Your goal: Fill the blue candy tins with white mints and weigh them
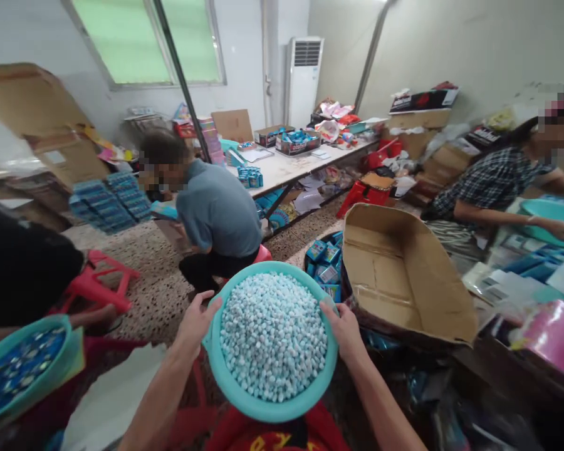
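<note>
Turquoise round plastic basin (272, 410), heaped with small pale blue and white pellets (272, 335), sits front and centre, right between the person's two bare hands. Left hand (197, 322) is gripping the rim on the left side, right hand (342, 329) has the opposite side, so it's a proper two-handed hold. Can't tell if the bottom is resting on anything, but there's some red stuff with yellow markings (277, 435) just below it.

Just off to the right there's a big open brown cardboard box (380, 272), tilted, with a bunch of small shiny blue packets (326, 272) beside it. Lower left is another turquoise plastic basin (62, 332) full of blue and silvery bits (21, 369), too blurry to make out.

Ahead, a co-worker in a blue-grey shirt (220, 203) sits on a red stool (264, 254), near a long white table (282, 172) loaded with boxes and packets. Far right, someone in a dark checked shirt (491, 181) has a hand by yet another turquoise basin (549, 212).
</note>
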The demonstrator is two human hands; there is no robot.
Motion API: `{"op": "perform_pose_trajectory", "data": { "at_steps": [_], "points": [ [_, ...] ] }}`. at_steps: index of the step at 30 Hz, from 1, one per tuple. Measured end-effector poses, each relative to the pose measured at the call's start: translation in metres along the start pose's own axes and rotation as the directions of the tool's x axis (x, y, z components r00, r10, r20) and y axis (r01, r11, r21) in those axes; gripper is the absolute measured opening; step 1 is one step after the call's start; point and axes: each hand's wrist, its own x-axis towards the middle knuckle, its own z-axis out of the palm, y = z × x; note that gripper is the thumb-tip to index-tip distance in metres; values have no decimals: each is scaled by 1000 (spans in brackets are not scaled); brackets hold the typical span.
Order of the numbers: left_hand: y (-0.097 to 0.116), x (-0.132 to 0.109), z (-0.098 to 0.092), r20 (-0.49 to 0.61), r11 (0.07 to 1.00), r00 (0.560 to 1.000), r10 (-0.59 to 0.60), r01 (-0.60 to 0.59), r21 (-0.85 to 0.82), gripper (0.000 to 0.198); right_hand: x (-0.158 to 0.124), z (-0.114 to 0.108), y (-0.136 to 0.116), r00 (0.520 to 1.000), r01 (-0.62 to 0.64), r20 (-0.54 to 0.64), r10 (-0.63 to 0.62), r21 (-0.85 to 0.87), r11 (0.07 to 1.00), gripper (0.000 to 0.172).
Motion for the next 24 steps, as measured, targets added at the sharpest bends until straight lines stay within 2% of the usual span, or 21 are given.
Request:
{"op": "perform_pose_trajectory", "data": {
  "at_steps": [5,12,16,19,22,24],
  "points": [
    [59,123,57,97,998,994,55,-59,35,65,74,32,-37,990,-57,-123,61,35,998,43],
    [152,270,163,198,994,975,99,-90,-56,62,190,56,-80,978,-76,-183,97,122,990,50],
    [217,331,226,224,983,957,182,-181,-28,51,237,55,-115,961,-99,-240,136,160,982,50],
    [259,367,276,325,982,926,189,-183,-50,49,269,53,-135,942,-102,-290,167,224,969,53],
    [290,399,332,444,978,872,207,-179,-105,49,303,53,-146,916,-109,-343,209,289,951,59],
    [303,422,373,502,976,837,216,-182,-117,46,329,55,-149,891,-134,-380,249,305,943,61]
  ]
}}
